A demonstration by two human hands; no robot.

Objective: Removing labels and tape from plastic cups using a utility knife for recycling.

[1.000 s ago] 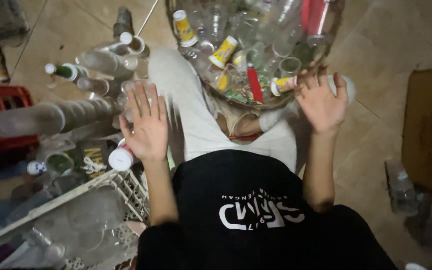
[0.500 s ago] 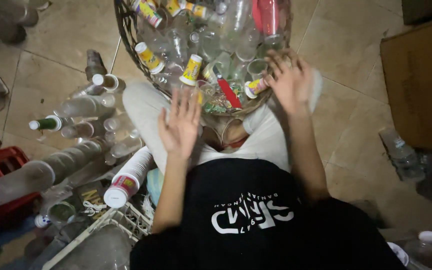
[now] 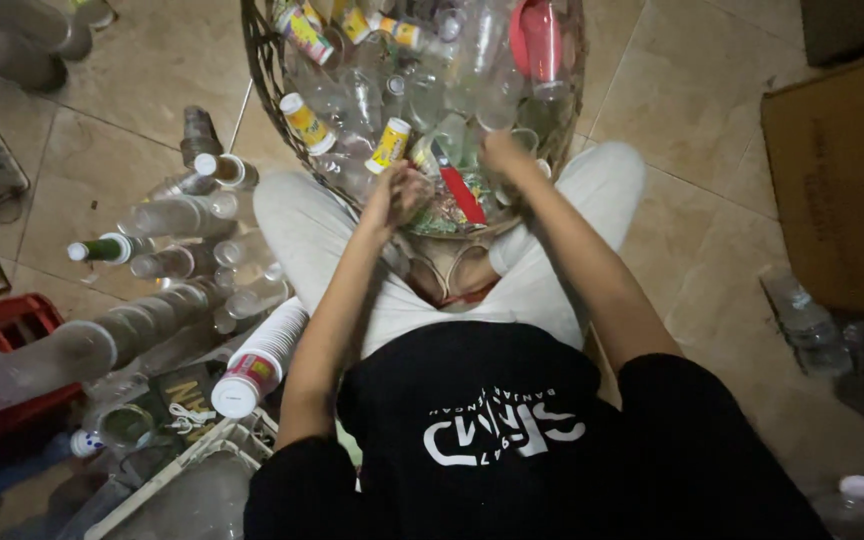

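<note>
Wire basket (image 3: 257,60), upper centre of frame, is holding empty bottles (image 3: 367,100). Left hand (image 3: 395,195) and right hand (image 3: 504,158) are reaching into its near edge, fingers curled. Whether either grip is holding anything cannot be told.

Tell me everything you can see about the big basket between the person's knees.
The basket is round, woven of dark wicker or wire with open gaps in its wall. It stands on the tiled floor between the person's knees, its far rim cut off by the frame. It is heaped with clear plastic bottles, some with yellow labels and white caps, plus something red. The left hand and right hand reach into its near side.
</note>
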